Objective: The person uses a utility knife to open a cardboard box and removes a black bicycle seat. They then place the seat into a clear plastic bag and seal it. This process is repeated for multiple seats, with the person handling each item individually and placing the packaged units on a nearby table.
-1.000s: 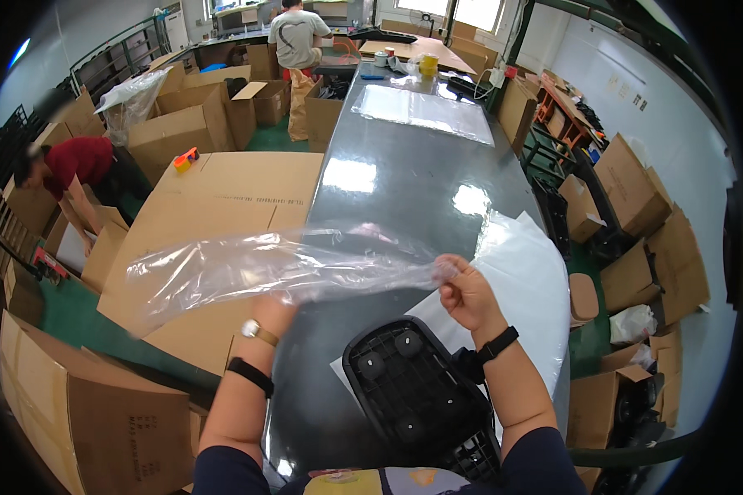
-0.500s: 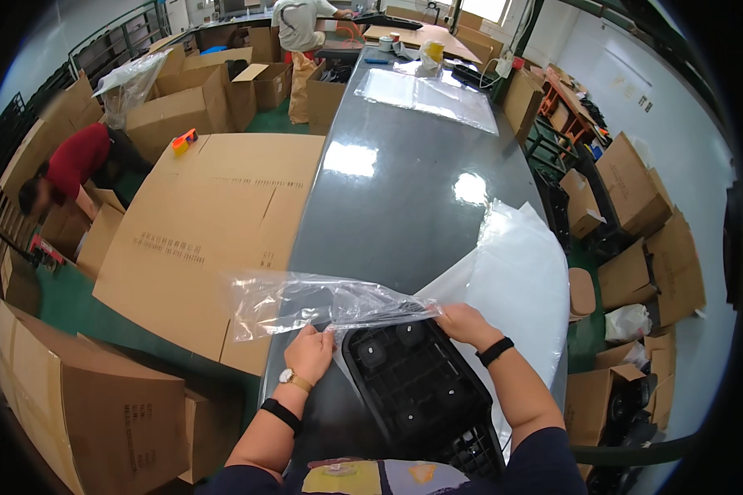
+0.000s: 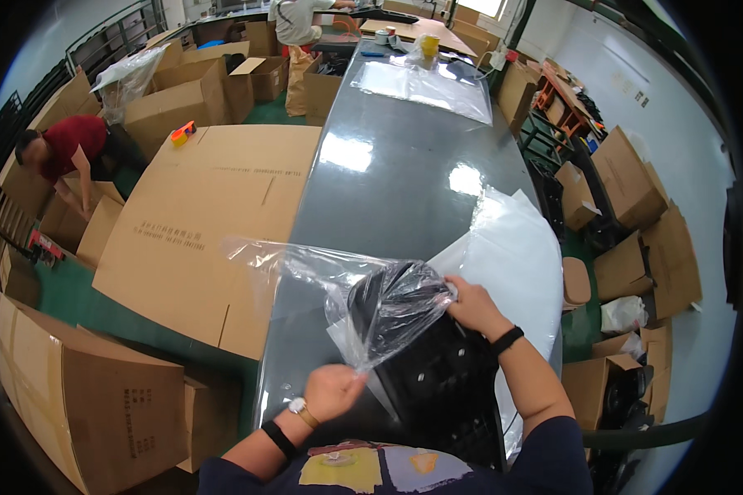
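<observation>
A clear plastic bag (image 3: 318, 268) covers the far end of a black molded plastic part (image 3: 433, 371), which lies close to my body at the table's near end. My left hand (image 3: 333, 392) is closed on the bag's near left edge. At the bag's right edge, my right hand (image 3: 473, 307) grips the film, its fingers beside the black part. The bag's loose end spreads out to the left, over the table edge and the flat cardboard. The black part's near end is partly blurred.
White plastic sheets (image 3: 512, 264) lie on the grey table (image 3: 388, 190) at right. A flat cardboard sheet (image 3: 215, 223) with an orange tape dispenser (image 3: 183, 134) adjoins the table's left. A large carton (image 3: 91, 396) stands near left. A person in red (image 3: 76, 148) bends over a box.
The bag has been drawn over the black part's far end. My left hand has moved down toward me, pulling the film. The person in red has shifted slightly.
</observation>
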`<state>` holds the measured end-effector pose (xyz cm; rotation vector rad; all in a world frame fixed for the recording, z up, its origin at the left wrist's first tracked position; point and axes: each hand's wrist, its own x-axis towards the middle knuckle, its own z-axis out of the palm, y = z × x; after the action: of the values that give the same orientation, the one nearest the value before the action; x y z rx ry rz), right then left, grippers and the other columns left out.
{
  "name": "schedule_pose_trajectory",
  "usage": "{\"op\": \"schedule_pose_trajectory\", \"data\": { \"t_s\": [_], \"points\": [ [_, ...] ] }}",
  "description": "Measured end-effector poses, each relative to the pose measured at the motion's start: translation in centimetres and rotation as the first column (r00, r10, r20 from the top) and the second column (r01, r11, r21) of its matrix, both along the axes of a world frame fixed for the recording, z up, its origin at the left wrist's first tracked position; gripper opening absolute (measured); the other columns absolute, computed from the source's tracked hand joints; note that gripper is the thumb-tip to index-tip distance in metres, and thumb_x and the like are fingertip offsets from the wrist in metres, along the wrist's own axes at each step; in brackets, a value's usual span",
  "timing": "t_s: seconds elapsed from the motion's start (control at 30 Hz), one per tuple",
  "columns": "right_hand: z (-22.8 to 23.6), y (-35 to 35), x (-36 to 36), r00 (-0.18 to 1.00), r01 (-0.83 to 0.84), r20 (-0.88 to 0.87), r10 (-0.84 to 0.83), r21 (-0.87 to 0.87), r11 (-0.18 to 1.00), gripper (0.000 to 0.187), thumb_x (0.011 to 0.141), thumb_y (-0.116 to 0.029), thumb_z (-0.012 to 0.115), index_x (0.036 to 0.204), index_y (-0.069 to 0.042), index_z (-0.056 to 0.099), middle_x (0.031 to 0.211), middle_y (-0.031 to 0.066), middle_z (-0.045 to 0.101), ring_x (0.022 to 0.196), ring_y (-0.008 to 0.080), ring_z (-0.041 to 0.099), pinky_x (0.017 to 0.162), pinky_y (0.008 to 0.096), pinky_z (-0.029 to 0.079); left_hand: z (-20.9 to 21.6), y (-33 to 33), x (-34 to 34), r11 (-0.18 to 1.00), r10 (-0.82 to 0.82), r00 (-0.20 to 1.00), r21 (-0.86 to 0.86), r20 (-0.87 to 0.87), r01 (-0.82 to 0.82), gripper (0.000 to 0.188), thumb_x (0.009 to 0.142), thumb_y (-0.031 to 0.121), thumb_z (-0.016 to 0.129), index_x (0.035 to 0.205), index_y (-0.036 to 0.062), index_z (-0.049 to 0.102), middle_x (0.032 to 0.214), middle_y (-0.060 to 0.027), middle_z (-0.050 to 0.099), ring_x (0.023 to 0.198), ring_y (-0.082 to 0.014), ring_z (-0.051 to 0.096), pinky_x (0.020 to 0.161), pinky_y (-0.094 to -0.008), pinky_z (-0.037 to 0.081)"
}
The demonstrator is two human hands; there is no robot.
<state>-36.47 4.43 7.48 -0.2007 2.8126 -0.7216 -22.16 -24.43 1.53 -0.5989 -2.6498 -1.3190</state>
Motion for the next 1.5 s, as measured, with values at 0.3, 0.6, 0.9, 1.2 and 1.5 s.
{"op": "schedule_pose_trajectory", "data": {
  "t_s": [0.3, 0.6, 0.9, 1.2, 1.5],
  "points": [
    [-2.8, 6.4, 3.5, 0.979, 0.151, -0.127, -0.157, -0.056, 0.987, 0.043, 0.096, -0.041, 0.042, 0.091, -0.008, 0.068, 0.086, 0.0203, 0.066, 0.088, 0.0430, 0.059, 0.076, 0.0457, 0.048, 1.2, 4.4, -0.2, 1.000, -0.005, 1.000, 0.016, -0.017, 0.006, 0.024, 0.080, 0.022, 0.069, 0.066, 0.0062, 0.058, 0.077, -0.0067, 0.059, 0.067, -0.0279, 0.060, 0.059, -0.0365, 0.050],
    [-3.9, 14.4, 27.0, 0.738, 0.675, 0.418, -0.530, -0.476, 0.564, 0.031, 0.095, -0.031, 0.055, 0.101, -0.003, 0.068, 0.083, 0.0071, 0.069, 0.072, 0.0115, 0.065, 0.061, 0.0261, 0.052, 3.7, 7.8, 0.1, 0.998, -0.057, 0.996, 0.041, 0.063, 0.055, 0.019, 0.073, 0.009, 0.075, 0.084, 0.0064, 0.059, 0.079, -0.0062, 0.061, 0.072, -0.0208, 0.063, 0.064, -0.0315, 0.051],
    [-7.4, 13.7, 52.6, 0.152, 0.966, 0.704, -0.693, -0.254, -0.047, 0.046, 0.093, -0.043, 0.055, 0.115, -0.003, 0.059, 0.096, 0.0098, 0.067, 0.083, 0.0188, 0.066, 0.070, 0.0303, 0.054, 4.7, 11.5, -0.4, 0.962, -0.181, 0.983, -0.215, -0.036, 0.170, 0.027, 0.083, 0.018, 0.070, 0.107, 0.0098, 0.061, 0.062, -0.0033, 0.048, 0.055, -0.0190, 0.048, 0.053, -0.0323, 0.040],
    [-10.8, 7.0, 50.2, 0.462, 0.551, 0.760, -0.457, -0.650, -0.523, 0.047, 0.089, -0.034, 0.064, 0.123, -0.002, 0.056, 0.112, 0.0063, 0.064, 0.100, 0.0172, 0.062, 0.088, 0.0296, 0.049, 4.9, 11.9, 0.5, 0.902, -0.418, 0.900, -0.172, -0.123, 0.395, 0.017, 0.093, 0.012, 0.058, 0.103, 0.0034, 0.068, 0.087, -0.0160, 0.069, 0.077, -0.0255, 0.069, 0.069, -0.0312, 0.052],
    [-5.2, 5.9, 46.7, 0.722, 0.609, 0.670, -0.173, -0.734, -0.299, 0.069, 0.073, -0.007, 0.075, 0.135, -0.001, 0.045, 0.126, 0.0083, 0.056, 0.118, 0.0176, 0.051, 0.101, 0.0318, 0.040, 8.3, 10.8, 0.0, 0.956, -0.277, 0.954, -0.130, -0.113, 0.262, 0.022, 0.094, 0.013, 0.056, 0.106, -0.0012, 0.067, 0.093, -0.0156, 0.070, 0.080, -0.0188, 0.067, 0.074, -0.0273, 0.050]
  ]
}}
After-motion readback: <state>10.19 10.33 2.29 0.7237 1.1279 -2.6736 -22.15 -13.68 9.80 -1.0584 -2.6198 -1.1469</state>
